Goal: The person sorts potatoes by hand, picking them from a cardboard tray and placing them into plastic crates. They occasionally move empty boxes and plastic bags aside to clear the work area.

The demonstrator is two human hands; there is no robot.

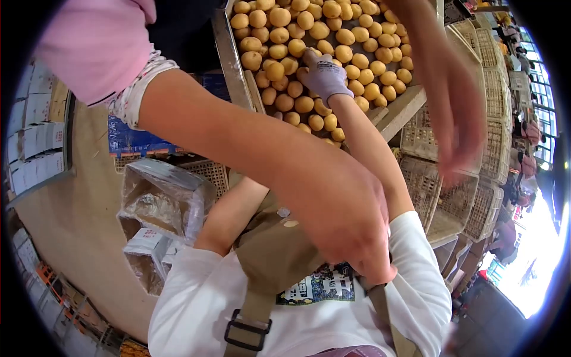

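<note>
The person's right hand (pixel 324 76), in a grey glove, reaches forward and lies on a heap of small round yellow fruit (pixel 357 41). The fruit fills a tray (pixel 229 59) with a wooden rim. The hand rests on top of the heap near its middle, touching several pieces. One finger points away from the body and the rest are bent over the fruit, but I cannot tell whether they grip a piece or only press on the pile. The left hand is hidden: only its bare forearm (pixel 229 217) shows, rising from a white sleeve and passing behind a co-worker's arm. The person wears a brown apron (pixel 273 256) over a white printed shirt. The co-worker, in a pink sleeve (pixel 95 41), reaches across from the upper left. One of the co-worker's hands (pixel 345 220) closes on the apron strap (pixel 383 309) at the person's right shoulder. The co-worker's other hand (pixel 458 128) hangs blurred in the air to the right, fingers loosely bent and touching nothing. Stacked woven baskets (pixel 496 101) stand just beside the tray on the right. On the floor to the left sits an open box (pixel 160 199) lined with clear plastic, and white cartons (pixel 35 125) are piled further off.
</note>
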